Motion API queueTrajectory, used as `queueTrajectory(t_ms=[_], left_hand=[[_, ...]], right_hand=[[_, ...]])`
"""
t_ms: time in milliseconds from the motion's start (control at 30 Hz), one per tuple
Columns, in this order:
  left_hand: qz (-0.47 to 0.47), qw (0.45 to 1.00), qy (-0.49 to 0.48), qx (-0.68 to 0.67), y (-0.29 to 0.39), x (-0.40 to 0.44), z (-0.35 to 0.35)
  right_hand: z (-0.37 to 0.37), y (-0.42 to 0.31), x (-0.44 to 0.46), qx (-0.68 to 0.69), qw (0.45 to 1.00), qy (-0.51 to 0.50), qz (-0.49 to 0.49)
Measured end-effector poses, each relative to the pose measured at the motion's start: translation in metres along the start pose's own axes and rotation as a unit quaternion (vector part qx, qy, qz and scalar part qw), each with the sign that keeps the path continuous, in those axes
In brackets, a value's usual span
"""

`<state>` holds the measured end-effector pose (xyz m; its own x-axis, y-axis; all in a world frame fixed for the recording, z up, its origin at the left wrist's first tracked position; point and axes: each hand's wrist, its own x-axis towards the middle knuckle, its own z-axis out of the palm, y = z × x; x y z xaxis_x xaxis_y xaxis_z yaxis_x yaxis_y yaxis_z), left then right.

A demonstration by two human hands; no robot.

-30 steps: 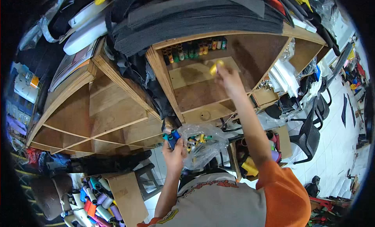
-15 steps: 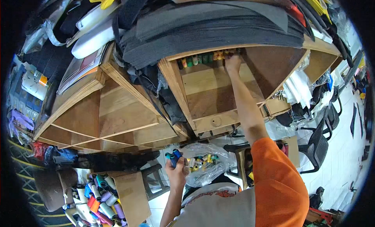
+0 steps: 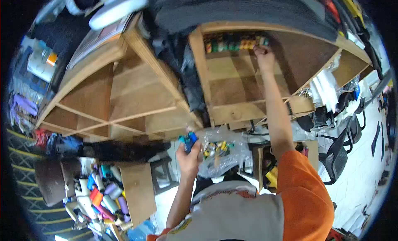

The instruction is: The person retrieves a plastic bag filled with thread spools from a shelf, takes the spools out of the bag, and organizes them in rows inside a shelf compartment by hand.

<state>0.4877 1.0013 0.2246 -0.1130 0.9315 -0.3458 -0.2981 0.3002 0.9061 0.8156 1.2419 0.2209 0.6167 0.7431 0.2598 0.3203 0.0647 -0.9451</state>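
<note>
My left hand (image 3: 189, 159) is closed around several blue and teal thread spools (image 3: 188, 142), held upright in front of my body. My right arm reaches up into an open wooden shelf compartment (image 3: 228, 69). A row of small thread spools (image 3: 234, 42), green, yellow and orange, stands along the back of that compartment. Just below the row's right end is my right hand (image 3: 264, 56), its fingers bent but smeared by motion. A pale and green spool (image 3: 263, 40) stands directly above those fingers. Whether the right hand holds anything cannot be made out.
A clear plastic bag (image 3: 219, 152) of small spools lies below the shelf. At lower left a cardboard box (image 3: 134, 191) stands beside a heap of large thread cones (image 3: 110, 195). Dark fabric (image 3: 244, 13) is stacked on top. A black chair (image 3: 336, 158) stands right.
My right hand has drawn down slightly from the spool row, and the spools at the row's right end now show. The view has shifted; the left hand still holds its spools.
</note>
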Motion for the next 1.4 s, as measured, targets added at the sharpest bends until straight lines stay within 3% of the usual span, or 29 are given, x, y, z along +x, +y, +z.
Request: queueTrajectory(t_ms=[33,100,167,233,300,367,433,600,733,833,867,967,1000,1067,1100,1167,1233,1400], left_hand=[[0.001,1.000,0.003,0.000,0.002,0.002,0.001],[0.021,0.999,-0.021,0.014,0.008,0.003,0.001],[0.042,0.998,-0.038,0.005,0.006,0.005,0.002],[0.064,0.997,-0.047,0.023,0.008,0.004,0.006],[0.086,0.994,-0.058,0.045,0.004,0.002,0.007],[0.102,0.989,-0.081,0.070,-0.003,0.003,0.003],[0.090,0.990,-0.096,0.058,-0.005,0.000,0.000],[0.019,0.997,-0.075,0.000,-0.006,-0.007,-0.001],[0.006,0.996,-0.070,-0.049,-0.007,-0.006,0.003],[0.013,0.996,-0.078,-0.035,-0.005,-0.005,0.006],[0.013,0.996,-0.083,-0.026,-0.005,-0.007,0.008],[0.001,0.995,-0.101,-0.023,-0.017,-0.005,0.005],[-0.004,0.994,-0.102,-0.031,-0.020,-0.004,0.003],[0.007,0.995,-0.087,-0.041,-0.011,-0.006,0.010],[0.012,0.995,-0.087,-0.040,-0.010,-0.004,0.011],[0.023,0.995,-0.085,-0.038,-0.010,-0.001,0.006],[0.027,0.997,-0.074,-0.021,-0.016,0.003,0.000],[0.012,0.999,-0.053,-0.003,-0.019,-0.001,0.001]], right_hand=[[-0.005,-0.016,-0.019,0.138,0.985,-0.068,0.077],[-0.025,-0.059,-0.085,0.238,0.922,-0.280,0.126],[-0.039,-0.106,-0.154,0.093,0.904,-0.383,0.166],[-0.040,-0.135,-0.196,0.069,0.863,-0.486,0.119],[-0.025,-0.122,-0.226,0.013,0.878,-0.471,-0.085],[-0.013,-0.113,-0.242,0.076,0.869,-0.488,-0.039],[-0.011,-0.107,-0.245,0.024,0.868,-0.486,-0.103],[-0.013,-0.093,-0.248,0.069,0.835,-0.546,-0.003],[-0.014,-0.090,-0.255,0.092,0.868,-0.485,0.049],[-0.027,-0.097,-0.250,0.028,0.849,-0.528,0.016],[-0.025,-0.084,-0.250,0.045,0.853,-0.518,-0.038],[-0.033,-0.078,-0.241,0.102,0.844,-0.517,0.096],[-0.040,-0.079,-0.235,0.195,0.834,-0.493,0.155],[-0.060,-0.085,-0.203,0.139,0.893,-0.405,0.137],[-0.067,-0.084,-0.186,0.164,0.911,-0.340,0.166],[-0.070,-0.071,-0.137,0.263,0.936,-0.189,0.135],[-0.069,-0.061,-0.079,0.235,0.969,-0.076,0.006],[-0.030,0.021,0.061,0.008,0.992,0.099,-0.071]])
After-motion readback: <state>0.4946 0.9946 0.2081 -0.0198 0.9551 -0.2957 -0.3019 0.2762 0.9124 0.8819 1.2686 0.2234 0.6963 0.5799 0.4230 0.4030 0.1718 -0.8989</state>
